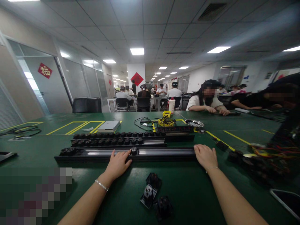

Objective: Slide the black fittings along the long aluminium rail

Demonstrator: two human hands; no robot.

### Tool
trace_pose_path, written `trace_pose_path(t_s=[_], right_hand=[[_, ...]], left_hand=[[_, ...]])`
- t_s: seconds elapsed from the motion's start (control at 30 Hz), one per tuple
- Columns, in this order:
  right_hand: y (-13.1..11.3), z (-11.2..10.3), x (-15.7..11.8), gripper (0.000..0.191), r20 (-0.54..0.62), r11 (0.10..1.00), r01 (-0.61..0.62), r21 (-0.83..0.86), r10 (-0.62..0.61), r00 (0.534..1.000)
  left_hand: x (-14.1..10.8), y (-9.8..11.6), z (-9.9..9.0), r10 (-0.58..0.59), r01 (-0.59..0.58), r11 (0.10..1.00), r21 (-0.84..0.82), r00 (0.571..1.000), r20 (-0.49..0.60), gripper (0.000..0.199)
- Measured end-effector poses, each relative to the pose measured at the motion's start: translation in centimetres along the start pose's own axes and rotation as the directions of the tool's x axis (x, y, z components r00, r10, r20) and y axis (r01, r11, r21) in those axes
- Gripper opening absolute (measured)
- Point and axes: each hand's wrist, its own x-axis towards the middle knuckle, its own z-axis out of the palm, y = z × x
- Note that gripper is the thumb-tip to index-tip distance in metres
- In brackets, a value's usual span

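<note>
A long black track rail [164, 152] with a shiny inner channel lies across the green table in front of me. My left hand [119, 161] rests on its front edge, fingers spread, fingertips against a small black socket module [134, 151] seated in the channel. At the rail's right end, my right hand [207, 157] has its fingers curled over the end. More socket modules [67, 151] sit at the rail's left end. Behind it are two further tracks [153, 142] filled with rows of modules. Several loose black modules [163, 207] lie nearer to me, between my forearms.
Beyond the tracks are a white box [109, 126], tangled black cables [143, 121], a yellow bin [166, 113], a metal bowl [194, 123] and a bottle [171, 105]. Wires and dark parts [253, 165] crowd the right, near a phone [287, 200]. People sit across the table.
</note>
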Motion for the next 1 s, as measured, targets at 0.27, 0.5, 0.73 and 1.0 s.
trace_pose_path(t_s=[0.27, 0.5, 0.73, 1.0], right_hand=[[-1.3, 0.0, -0.4, 0.046, 0.012, 0.998, 0.043, -0.049, -0.043, 0.999], [-1.0, 0.0, -0.3, 0.044, 0.0, 0.998, 0.046, -0.037, -0.046, 0.999], [-1.0, 0.0, -0.2, 0.043, -0.01, 0.998, 0.051, -0.04, -0.052, 0.999], [-1.4, 0.0, -0.5, 0.042, -0.027, 0.999, 0.022, -0.035, -0.023, 0.999]], left_hand=[[0.0, 0.4, 0.1, 0.006, -0.005, 0.999, 0.031, 1.0, -0.019, 0.048], [-0.1, 0.6, 0.2, 0.021, -0.024, 0.999, -0.038, 0.997, -0.072, 0.045], [0.0, 0.9, 0.5, 0.041, -0.057, 0.992, -0.113, 0.99, -0.138, 0.036], [0.1, 0.6, 0.6, 0.042, -0.056, 0.988, -0.144, 0.994, -0.096, 0.037]])
